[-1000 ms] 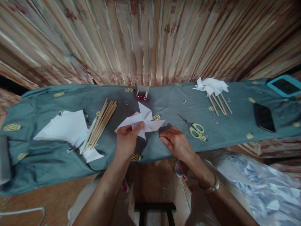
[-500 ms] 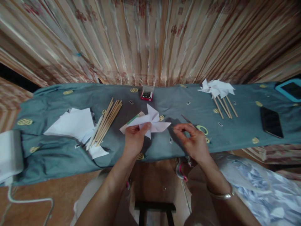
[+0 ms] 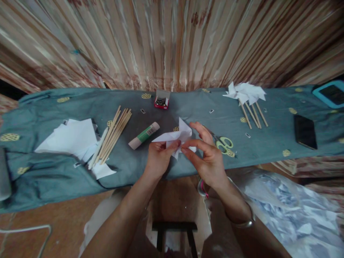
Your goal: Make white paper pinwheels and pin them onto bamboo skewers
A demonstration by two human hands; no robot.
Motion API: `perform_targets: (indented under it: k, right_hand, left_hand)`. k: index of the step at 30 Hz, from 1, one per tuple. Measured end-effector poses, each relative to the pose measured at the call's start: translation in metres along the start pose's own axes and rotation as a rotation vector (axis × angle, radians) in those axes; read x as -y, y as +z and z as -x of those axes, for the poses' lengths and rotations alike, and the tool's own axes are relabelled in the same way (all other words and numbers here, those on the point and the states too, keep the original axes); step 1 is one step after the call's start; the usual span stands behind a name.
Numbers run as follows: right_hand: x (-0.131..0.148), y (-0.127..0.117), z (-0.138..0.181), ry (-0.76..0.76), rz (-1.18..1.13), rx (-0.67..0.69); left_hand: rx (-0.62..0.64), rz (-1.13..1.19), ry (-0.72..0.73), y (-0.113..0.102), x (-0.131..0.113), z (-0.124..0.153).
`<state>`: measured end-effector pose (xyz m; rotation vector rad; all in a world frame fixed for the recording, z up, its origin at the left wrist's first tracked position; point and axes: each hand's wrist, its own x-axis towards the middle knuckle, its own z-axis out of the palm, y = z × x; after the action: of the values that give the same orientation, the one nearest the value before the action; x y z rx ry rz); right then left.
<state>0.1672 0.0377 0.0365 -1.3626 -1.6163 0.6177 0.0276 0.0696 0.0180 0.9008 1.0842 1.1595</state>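
Over the middle of the table, a white paper pinwheel is pinched between the thumb and fingers of my left hand. At its centre, the thumb and forefinger of my right hand press together, while the other fingers stay spread. Whatever sits in that pinch is too small to make out. Left of the pinwheel lies a green and white glue stick. Scissors with light green handles rest just beyond my right hand, blades partly hidden by it.
A small red box of metal tacks stands at the back. Several wooden sticks and white paper sheets lie left. Finished pinwheels on sticks and a black phone lie right, with a blue-framed device beyond.
My right hand has moved left from beside the pinwheel to its centre. The pinwheel has turned and tilted. The view has shifted slightly, and the glue stick and scissors show more fully.
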Motion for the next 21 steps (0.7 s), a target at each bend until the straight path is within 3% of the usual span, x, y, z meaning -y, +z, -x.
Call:
perform_targets:
  k: [21]
  right_hand:
    - [-0.015,-0.003,-0.006,0.179,-0.296,0.050]
  left_hand:
    - [0.032,0.114,-0.105,-0.001,0.000,0.001]
